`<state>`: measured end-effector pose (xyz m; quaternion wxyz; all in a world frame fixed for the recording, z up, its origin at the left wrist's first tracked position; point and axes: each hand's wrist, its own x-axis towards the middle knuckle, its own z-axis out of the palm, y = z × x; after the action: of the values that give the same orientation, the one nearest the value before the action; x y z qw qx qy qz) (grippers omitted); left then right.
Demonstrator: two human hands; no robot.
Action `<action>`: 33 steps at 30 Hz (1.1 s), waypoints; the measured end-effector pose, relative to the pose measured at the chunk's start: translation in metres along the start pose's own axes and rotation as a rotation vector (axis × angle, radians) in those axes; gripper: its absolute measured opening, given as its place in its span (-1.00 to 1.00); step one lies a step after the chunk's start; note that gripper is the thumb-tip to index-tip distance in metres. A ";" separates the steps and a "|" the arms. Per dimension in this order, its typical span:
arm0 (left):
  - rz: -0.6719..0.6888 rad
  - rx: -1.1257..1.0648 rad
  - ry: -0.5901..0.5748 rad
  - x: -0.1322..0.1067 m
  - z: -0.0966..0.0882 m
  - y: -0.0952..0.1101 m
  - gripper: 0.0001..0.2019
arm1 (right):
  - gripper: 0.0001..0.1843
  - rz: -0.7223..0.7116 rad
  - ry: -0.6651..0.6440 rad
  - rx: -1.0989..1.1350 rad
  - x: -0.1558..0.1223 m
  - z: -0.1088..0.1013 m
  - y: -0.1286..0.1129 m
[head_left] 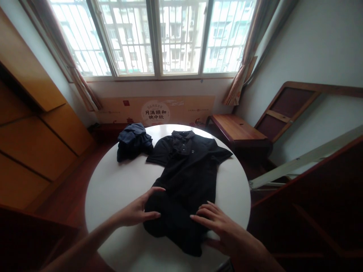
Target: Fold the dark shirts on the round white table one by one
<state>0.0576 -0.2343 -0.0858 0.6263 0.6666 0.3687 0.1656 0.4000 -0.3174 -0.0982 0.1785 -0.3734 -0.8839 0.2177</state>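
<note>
A black short-sleeved polo shirt (pixel 189 173) lies front up on a round white table (pixel 113 196), its collar at the far side and its hem towards me. At the left of the lower part, my left hand (pixel 138 209) is closed on a bunched, raised bit of the cloth, thumb and forefinger showing on it. My right hand (pixel 219 226) rests at the right edge near the hem, fingers apart and stretched over the fabric, the thumb lower down by the edge. The lower part of the shirt is rumpled between both hands.
A crumpled dark blue garment (pixel 134 140) sits at the table's far left. Beyond are a printed cardboard panel (pixel 184 107) and a barred window. A wooden bench (pixel 239 127) stands behind to the right, a wooden cabinet (pixel 36 132) on the left, and a slanted wooden panel (pixel 320 200) nearer right.
</note>
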 end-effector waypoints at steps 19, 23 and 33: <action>-0.055 0.279 -0.135 0.000 -0.048 0.001 -0.59 | -0.77 0.165 0.008 0.324 -0.008 -0.075 0.032; 0.287 0.768 0.435 0.080 -0.057 0.008 -0.66 | -0.69 0.199 0.247 0.069 0.065 -0.068 0.066; -0.126 1.129 0.494 0.238 -0.084 -0.010 -0.44 | -0.37 0.625 -0.007 -0.445 0.198 -0.023 0.159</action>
<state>0.1576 -0.0081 -0.1398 0.0816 0.8141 0.5721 0.0571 0.3736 -0.0664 -0.1311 0.0151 -0.6537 -0.7538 0.0657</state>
